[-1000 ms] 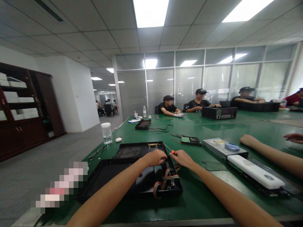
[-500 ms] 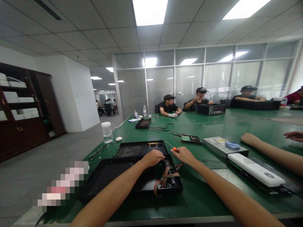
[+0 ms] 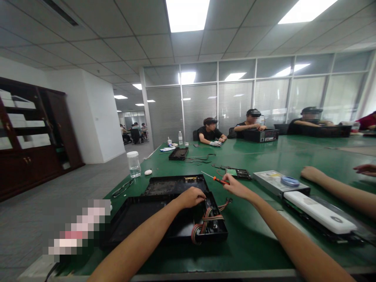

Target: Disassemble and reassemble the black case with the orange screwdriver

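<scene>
A black open device case (image 3: 152,223) lies on the green table (image 3: 252,239) in front of me, with a striped ribbon cable (image 3: 205,221) at its right end. My left hand (image 3: 192,196) rests curled on the case's upper right edge, its fingertips hidden inside the case. My right hand (image 3: 236,186) is lifted just right of the case and pinches a thin screwdriver with an orange handle (image 3: 219,180), the shaft pointing up and left. A second black tray-like panel (image 3: 174,184) lies behind the case.
A clear jar (image 3: 134,164) and a small white object (image 3: 148,172) stand at the left edge. A circuit board (image 3: 236,172), a grey drive with a blue tape roll (image 3: 289,181) and a white device (image 3: 320,211) lie right. A neighbour's forearm (image 3: 337,190) rests there. Several people sit at the far end.
My right hand has risen and moved right, away from the case, carrying the screwdriver. My left hand has stayed on the case edge. The view has shifted slightly.
</scene>
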A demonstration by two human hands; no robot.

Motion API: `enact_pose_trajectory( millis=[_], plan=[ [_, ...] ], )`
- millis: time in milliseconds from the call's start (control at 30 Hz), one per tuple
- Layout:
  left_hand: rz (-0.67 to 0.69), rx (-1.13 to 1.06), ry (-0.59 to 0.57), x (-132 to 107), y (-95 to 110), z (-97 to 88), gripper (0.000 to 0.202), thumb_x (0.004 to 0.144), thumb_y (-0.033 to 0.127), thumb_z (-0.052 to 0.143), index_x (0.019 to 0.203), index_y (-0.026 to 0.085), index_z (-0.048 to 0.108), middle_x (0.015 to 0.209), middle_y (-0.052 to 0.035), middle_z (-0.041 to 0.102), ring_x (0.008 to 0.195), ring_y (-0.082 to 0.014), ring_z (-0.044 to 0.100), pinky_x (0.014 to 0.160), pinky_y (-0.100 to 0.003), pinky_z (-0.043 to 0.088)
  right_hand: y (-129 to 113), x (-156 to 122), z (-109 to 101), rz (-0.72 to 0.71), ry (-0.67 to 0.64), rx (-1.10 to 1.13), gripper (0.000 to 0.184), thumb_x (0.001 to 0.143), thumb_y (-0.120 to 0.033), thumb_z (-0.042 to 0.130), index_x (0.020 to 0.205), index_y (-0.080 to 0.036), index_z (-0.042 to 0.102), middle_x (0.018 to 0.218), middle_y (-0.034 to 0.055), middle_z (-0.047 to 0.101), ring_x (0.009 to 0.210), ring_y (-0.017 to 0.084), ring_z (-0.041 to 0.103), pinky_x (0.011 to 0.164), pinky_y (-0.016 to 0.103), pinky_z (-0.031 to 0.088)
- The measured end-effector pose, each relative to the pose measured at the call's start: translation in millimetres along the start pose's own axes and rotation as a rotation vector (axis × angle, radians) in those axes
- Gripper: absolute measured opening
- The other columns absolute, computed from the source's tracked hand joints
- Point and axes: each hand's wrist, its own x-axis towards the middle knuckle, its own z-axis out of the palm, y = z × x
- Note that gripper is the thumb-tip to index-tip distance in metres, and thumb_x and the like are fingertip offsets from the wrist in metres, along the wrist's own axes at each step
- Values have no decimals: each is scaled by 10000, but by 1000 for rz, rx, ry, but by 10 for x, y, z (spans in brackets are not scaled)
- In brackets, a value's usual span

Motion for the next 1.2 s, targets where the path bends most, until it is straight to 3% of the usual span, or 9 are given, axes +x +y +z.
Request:
enact_pose_trajectory(
  millis=[133, 300, 667, 967, 1200],
  plan=[
    [-32, -18, -6, 12, -15, 2, 187, 799, 184, 514, 927, 147, 645, 903, -45, 652, 849, -140, 586, 799, -223, 415, -66, 11, -161, 34, 118, 195, 324, 801, -483, 364, 899, -186, 446, 557, -70, 392, 422, 83, 351, 410, 204, 289],
    [-65, -44, -6, 18, -45, 30, 183, 786, 189, 532, 920, 147, 650, 890, -39, 655, 831, -136, 589, 776, -212, 417, -154, -45, -152, -105, 409, 13, 338, 813, -467, 363, 657, -185, 467, 542, -29, 442, 523, 119, 429, 519, 228, 341],
    [-81, -104, 3, 31, -97, 69, 192, 765, 212, 557, 911, 146, 663, 853, -45, 654, 785, -142, 584, 735, -214, 414, -176, -80, -53, -126, 750, -18, 348, 855, -432, 278, 695, -187, 466, 618, -6, 485, 617, 151, 470, 589, 237, 360],
    [-106, -102, 2, 14, -42, 37, 203, 767, 207, 546, 929, 168, 663, 845, -30, 658, 758, -127, 582, 697, -186, 402, -183, -102, 186, -196, 608, -192, 310, 860, -412, 293, 776, -191, 494, 599, -5, 509, 561, 147, 486, 556, 237, 358],
    [-122, -90, -2, 16, -33, 35, 208, 766, 212, 546, 931, 166, 664, 844, -29, 664, 761, -126, 589, 702, -186, 403, -213, -124, 183, -281, 587, -324, 308, 870, -390, 294, 789, -177, 502, 644, 16, 545, 584, 146, 506, 583, 233, 362]
  ],
)
